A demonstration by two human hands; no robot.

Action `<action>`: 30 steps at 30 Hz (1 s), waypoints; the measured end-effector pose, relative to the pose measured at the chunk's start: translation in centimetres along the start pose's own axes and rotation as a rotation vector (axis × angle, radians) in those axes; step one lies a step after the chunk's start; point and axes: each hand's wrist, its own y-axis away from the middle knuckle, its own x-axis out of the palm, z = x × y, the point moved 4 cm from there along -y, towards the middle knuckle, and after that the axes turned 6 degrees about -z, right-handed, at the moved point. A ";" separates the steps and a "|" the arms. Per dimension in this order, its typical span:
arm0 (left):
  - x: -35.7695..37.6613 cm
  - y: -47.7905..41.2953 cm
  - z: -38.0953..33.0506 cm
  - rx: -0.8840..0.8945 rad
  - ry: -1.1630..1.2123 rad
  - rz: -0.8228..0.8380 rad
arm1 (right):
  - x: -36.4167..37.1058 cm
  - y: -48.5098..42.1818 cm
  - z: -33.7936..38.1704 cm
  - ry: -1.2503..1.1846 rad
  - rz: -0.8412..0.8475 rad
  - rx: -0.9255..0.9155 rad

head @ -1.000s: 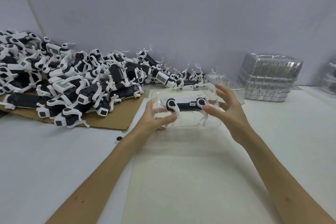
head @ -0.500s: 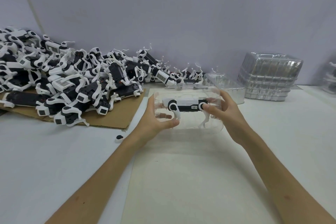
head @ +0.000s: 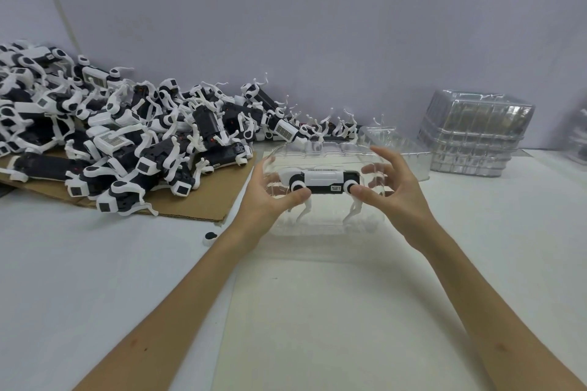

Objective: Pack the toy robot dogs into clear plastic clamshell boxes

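As the left hand (head: 266, 197) and the right hand (head: 397, 190) clasp its two ends, a clear box (head: 324, 227) sits near the middle of the tabletop (head: 95, 279). One toy dog (head: 320, 179) lies lengthwise inside it, legs down. Each thumb presses the front wall, and the other fingers curl round behind. Whether the box rests on the tabletop I cannot tell. A heap of toy dogs (head: 127, 136) covers cardboard (head: 203, 203) along the back left edge, and a stack of boxes (head: 476, 136) stands at the back right.
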 end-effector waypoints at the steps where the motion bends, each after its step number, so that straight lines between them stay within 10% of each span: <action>1: 0.0 0.1 -0.1 0.010 -0.008 -0.007 | -0.1 0.0 0.0 0.011 -0.001 -0.003; 14: 0.1 0.3 0.5 -0.056 -0.039 -0.141 | 0.9 0.3 -1.0 0.177 -0.005 0.195; 21: 0.7 1.3 0.5 0.005 -0.099 -0.349 | 3.3 2.8 3.2 0.596 -0.312 -0.447; 30: 2.3 3.6 -0.3 0.115 -0.082 -0.411 | 5.4 3.7 1.1 1.013 -0.193 -0.300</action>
